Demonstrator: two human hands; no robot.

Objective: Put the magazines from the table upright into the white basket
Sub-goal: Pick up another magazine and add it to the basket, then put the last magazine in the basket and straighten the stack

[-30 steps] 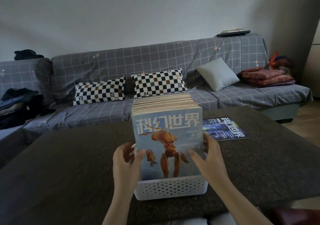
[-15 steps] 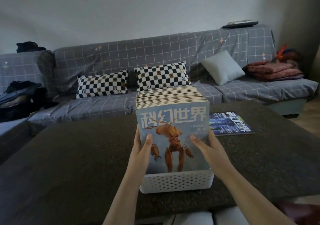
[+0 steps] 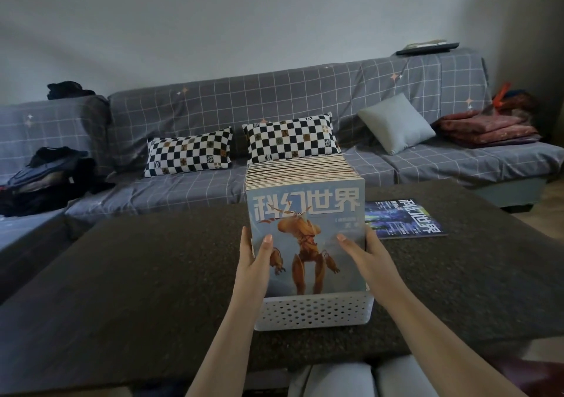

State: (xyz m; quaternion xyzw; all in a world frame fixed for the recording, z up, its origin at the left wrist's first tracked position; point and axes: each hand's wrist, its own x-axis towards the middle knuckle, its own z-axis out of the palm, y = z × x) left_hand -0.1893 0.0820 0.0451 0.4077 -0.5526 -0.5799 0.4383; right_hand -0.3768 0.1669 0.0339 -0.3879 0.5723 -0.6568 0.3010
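A white perforated basket (image 3: 314, 311) stands on the dark table, packed with several upright magazines. The front magazine (image 3: 308, 228) has a pale blue cover with an orange insect-like creature. My left hand (image 3: 254, 262) clasps the stack's left edge, thumb on the front cover. My right hand (image 3: 370, 259) clasps the right edge, thumb also on the cover. One more magazine (image 3: 403, 218), dark blue, lies flat on the table to the right of the basket.
The dark speckled table (image 3: 137, 274) spreads wide around the basket. Behind it runs a grey checked sofa (image 3: 213, 106) with two chequered cushions, a grey cushion, folded red blankets at the right and dark clothes at the left.
Both hands moved in from beside the stack and closed on its two side edges. The view has shifted slightly; the stack looks squared up in the basket.
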